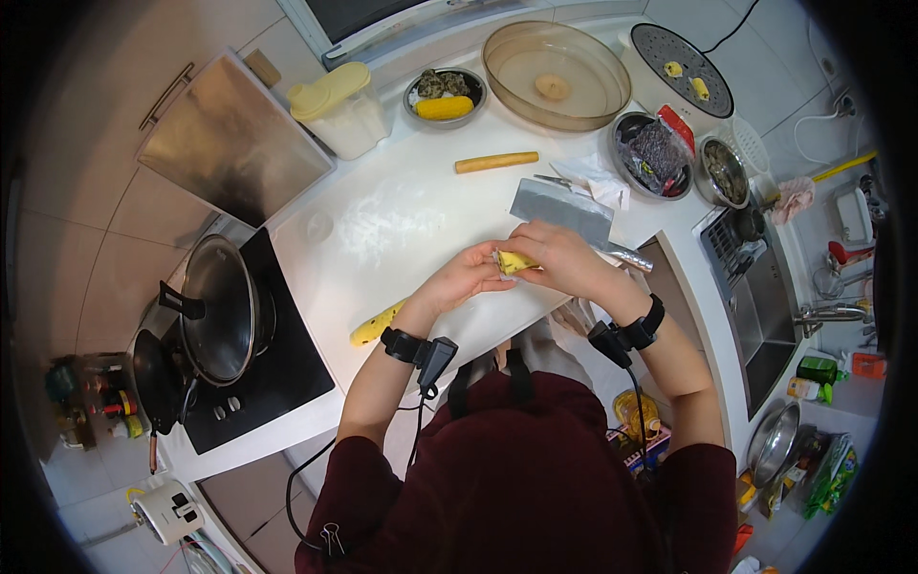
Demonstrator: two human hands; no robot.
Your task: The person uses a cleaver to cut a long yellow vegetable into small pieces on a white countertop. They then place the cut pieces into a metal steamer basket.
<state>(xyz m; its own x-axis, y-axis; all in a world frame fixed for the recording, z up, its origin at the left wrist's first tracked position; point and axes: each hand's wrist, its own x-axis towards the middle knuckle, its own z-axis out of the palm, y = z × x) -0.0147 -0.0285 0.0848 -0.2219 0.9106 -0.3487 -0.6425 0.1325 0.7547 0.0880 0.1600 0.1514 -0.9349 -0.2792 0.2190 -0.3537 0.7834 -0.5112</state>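
Note:
Between both hands, just above the near side of the white work surface [382, 230], is a short piece of yellow dark-speckled dough roll [516, 261]. My left hand [464, 277] is closed on its left end, fingers bent around it. From the right and above, my right hand [561, 258] grips the same piece. A pale, thin edge shows around the dough; what it is I cannot make out. A longer speckled yellow dough log [377, 324] lies beside my left forearm, partly hidden by it. Just beyond my right hand lies a cleaver [564, 209], its handle [626, 256] pointing right.
A rolling pin [496, 163] lies farther back. Behind it stand a bowl with yellow dough [445, 107] and a large basin [557, 77]. Two yellow rolls rest on the steamer tray [674, 48]. A lidded pan [220, 311] sits on the left cooktop; a sink [765, 297] is right.

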